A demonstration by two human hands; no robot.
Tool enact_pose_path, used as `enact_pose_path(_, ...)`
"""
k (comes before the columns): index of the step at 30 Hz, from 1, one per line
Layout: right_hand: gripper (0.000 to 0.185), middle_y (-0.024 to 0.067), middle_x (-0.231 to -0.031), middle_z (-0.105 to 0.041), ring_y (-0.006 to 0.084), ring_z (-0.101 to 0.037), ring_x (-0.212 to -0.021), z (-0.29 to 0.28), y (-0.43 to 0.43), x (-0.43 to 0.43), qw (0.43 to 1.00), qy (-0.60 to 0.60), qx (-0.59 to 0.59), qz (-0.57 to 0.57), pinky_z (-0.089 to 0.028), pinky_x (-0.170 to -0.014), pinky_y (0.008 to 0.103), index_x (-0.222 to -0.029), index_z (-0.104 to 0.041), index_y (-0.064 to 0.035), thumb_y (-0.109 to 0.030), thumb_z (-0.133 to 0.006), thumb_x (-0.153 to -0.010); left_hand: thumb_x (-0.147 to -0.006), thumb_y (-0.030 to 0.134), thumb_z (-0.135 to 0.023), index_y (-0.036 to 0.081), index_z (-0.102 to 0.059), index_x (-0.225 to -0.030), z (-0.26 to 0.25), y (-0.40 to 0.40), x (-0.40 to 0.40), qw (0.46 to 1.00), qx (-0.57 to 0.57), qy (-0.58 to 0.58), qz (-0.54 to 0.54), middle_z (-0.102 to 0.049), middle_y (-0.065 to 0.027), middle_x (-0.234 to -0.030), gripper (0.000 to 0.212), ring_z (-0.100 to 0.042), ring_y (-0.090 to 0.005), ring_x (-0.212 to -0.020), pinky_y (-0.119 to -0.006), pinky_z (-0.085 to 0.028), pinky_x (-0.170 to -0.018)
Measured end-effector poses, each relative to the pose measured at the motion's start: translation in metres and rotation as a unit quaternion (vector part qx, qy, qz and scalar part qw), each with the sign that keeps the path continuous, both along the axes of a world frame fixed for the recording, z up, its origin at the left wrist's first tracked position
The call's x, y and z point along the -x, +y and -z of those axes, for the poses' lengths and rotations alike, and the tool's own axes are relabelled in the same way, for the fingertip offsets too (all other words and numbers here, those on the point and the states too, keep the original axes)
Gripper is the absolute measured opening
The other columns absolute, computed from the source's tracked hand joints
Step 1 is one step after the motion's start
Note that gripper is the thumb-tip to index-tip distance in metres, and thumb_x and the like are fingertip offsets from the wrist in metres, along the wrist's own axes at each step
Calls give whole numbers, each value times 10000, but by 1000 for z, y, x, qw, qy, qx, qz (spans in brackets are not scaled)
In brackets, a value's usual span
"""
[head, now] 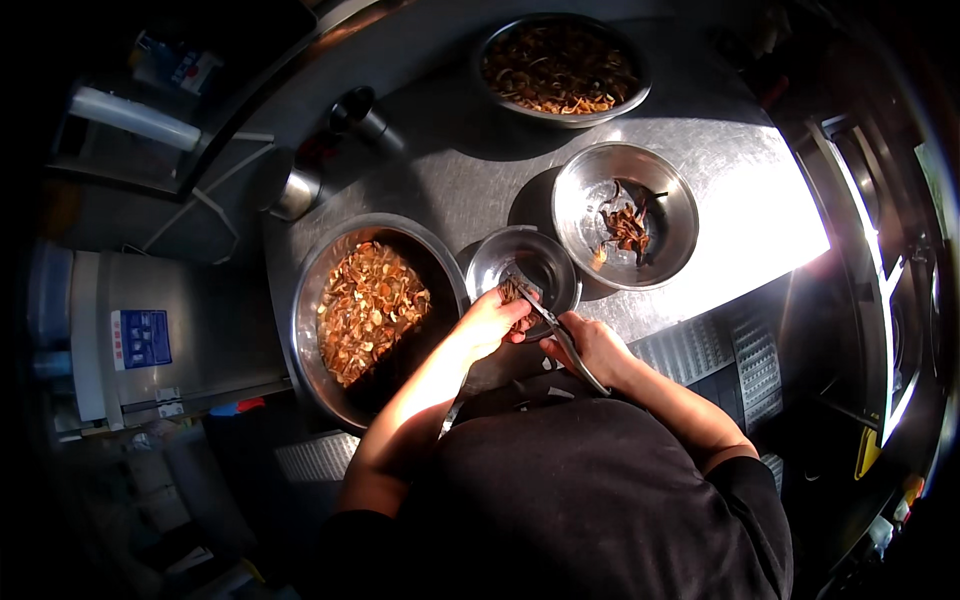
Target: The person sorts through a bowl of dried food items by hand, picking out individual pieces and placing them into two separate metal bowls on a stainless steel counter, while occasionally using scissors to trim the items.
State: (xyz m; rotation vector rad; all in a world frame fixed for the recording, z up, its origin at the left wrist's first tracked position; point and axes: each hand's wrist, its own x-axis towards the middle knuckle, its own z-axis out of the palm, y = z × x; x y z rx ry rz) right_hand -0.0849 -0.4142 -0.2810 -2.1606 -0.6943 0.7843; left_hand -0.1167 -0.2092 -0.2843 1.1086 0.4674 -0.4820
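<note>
Over a small metal bowl (491, 262), my left hand (495, 322) pinches a brown dried mushroom piece (523, 325). My right hand (592, 349) grips a pair of scissors (564, 339), whose blades lie against the piece between my left fingers. Just right of the small bowl stands a wider steel bowl (679, 225) with a small heap of long brown dried pieces (628, 229). At my left, a large deep steel bowl (306, 375) holds many light-brown mushroom pieces (371, 304), partly in shadow.
Another large steel bowl (637, 97), full of darker pieces, stands at the far side of the steel table (472, 184). Metal cups (296, 193) sit at the table's left rear. Sunlight glares on the right side. A metal cabinet (202, 322) with a blue label adjoins the left.
</note>
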Motion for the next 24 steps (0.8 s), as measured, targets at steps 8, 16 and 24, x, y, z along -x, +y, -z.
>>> enact_pose_path(8, 347, 53, -604, -564, 113, -535, -561, -7, -4, -5, 983, 161, -65, 61, -429, -520, 297, -976, -611, 22, -300, -673, -861, -914, 76, -530, 40, -544, -1079, 12, 7, -5, 994, -63, -45, 73, -583, -36, -835, 170, -523, -102, -682, -235, -444, -533)
enact_pose_path(16, 435, 148, -683, -641, 282, -657, -678, -7, -30, -15, 994, 96, -9, 45, -490, -636, 382, -970, -624, -3, -405, -689, -816, -884, -17, -532, 18, -508, -1169, 7, 10, -2, 996, 40, -68, 43, -609, -94, -1063, 288, -617, -193, -933, -327, -543, -785)
enact_pose_path(24, 457, 162, -782, -653, 274, -662, -741, -8, -37, -5, 986, 110, -80, 96, -496, -671, 364, -1051, -579, -11, -378, -705, -809, -782, -97, -402, 19, -411, -1326, -6, 24, -5, 969, 231, -89, -9, -552, -170, -1226, 557, -557, -303, -1136, -445, -464, -974)
